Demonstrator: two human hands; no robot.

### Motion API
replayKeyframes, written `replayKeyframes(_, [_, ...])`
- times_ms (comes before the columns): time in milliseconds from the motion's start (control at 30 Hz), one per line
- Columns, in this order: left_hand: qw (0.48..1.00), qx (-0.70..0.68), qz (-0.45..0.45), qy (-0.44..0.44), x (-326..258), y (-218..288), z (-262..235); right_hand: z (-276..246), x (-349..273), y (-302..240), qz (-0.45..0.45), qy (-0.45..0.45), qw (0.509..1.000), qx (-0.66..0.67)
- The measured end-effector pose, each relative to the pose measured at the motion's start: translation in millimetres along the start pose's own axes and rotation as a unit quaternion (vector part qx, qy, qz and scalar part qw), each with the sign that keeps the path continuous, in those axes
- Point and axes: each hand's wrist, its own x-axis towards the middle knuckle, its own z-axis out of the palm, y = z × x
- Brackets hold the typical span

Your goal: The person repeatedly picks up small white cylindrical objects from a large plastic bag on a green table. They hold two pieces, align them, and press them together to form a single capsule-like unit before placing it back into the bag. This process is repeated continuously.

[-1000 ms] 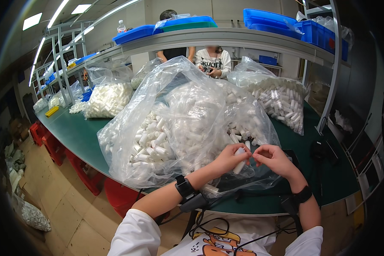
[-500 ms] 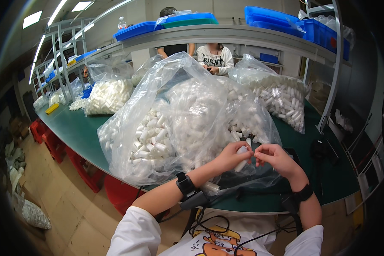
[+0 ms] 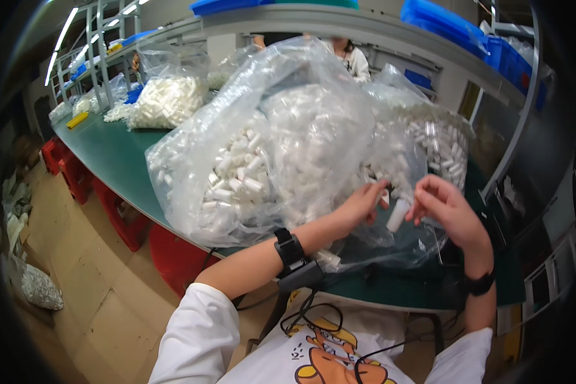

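Note:
My left hand [image 3: 367, 203] is closed in front of the big clear bag, its thumb and fingertips pressed around a small pale piece too blurred to name. To its right, my right hand [image 3: 447, 206] is curled, the fingertips at the side of a white plastic tube [image 3: 398, 216], which it appears to pinch. The tube tilts, its lower end toward the left. Behind both hands stands the large clear plastic bag [image 3: 326, 70], packed with many similar white tubes [image 3: 237, 182].
More clear bags of white tubes stand at the far left [image 3: 168, 102] and back right [image 3: 438, 144]. Blue bins [image 3: 443, 29] rest on a shelf above the green table [image 3: 118, 163]. A red stool [image 3: 176, 259] stands by its edge. Another person [image 3: 353, 61] is across the table.
The view has tilted down and shifted. My hands have moved apart, the right one lifting away to the right. A white tube now shows between them, at my right fingertips.

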Motion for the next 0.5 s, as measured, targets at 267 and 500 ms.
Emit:
replayKeyframes(267, [0.986,-0.151,-0.064,-0.012,-7.4,15.6,-0.2,12.0,24.8,-25.1,0.005,-0.071,0.997,0.012])
replayKeyframes(500, [0.981,-0.189,-0.021,-0.031,-3.8,-4.9,-8.2,38.4,49.3,-35.5,0.020,-0.102,0.994,0.029])
